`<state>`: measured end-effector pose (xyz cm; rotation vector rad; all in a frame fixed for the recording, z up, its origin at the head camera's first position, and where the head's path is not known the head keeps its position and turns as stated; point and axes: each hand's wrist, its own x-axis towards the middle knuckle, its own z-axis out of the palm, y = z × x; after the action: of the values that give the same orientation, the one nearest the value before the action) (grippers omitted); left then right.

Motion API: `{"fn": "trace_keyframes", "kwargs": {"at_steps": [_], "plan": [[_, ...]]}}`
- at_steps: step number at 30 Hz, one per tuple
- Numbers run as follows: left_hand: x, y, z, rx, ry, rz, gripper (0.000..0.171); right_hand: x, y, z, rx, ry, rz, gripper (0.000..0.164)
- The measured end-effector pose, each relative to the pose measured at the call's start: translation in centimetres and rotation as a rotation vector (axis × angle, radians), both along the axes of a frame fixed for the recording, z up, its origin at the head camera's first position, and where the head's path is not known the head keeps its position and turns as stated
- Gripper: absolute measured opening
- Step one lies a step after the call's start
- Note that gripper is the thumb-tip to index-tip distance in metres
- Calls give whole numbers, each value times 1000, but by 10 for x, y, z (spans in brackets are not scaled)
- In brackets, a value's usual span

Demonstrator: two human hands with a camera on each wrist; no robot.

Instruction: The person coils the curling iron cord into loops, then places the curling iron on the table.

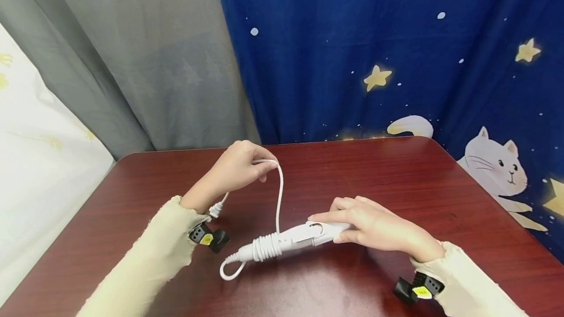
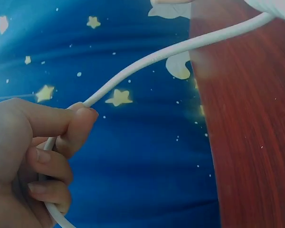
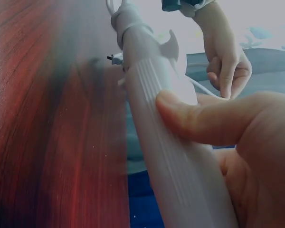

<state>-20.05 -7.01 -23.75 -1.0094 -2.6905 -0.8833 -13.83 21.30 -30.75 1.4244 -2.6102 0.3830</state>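
A white hair curling iron (image 1: pixel 301 235) lies at a slant over the table, several turns of its white cord (image 1: pixel 267 247) wound round the handle. My right hand (image 1: pixel 372 224) grips the body at its right end; in the right wrist view the thumb presses on the ribbed side of the iron (image 3: pixel 154 123). Up and to the left, my left hand (image 1: pixel 242 163) pinches the free cord (image 2: pixel 180 46) between thumb and forefinger, and the other fingers curl round it. From that hand the cord drops to the handle. Its plug (image 1: pixel 216 210) dangles near the left wrist.
The dark red wooden table (image 1: pixel 176 175) has a rounded far edge. Behind it hang a grey curtain (image 1: pixel 176 72) and a blue curtain (image 1: pixel 308 62) with stars and a cat. White cloth (image 1: pixel 39 160) hangs at the left. Each wrist wears a black camera.
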Motion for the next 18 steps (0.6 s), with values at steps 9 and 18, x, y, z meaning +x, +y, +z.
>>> {"fn": "trace_keyframes", "kwargs": {"at_steps": [9, 18], "plan": [[30, 12, 6, 61, 81, -53, 9, -7, 2, -3, 65, 33, -279, 49], [60, 21, -4, 212, -75, -69, 14, -12, 4, -5, -77, 132, -484, 50]]}}
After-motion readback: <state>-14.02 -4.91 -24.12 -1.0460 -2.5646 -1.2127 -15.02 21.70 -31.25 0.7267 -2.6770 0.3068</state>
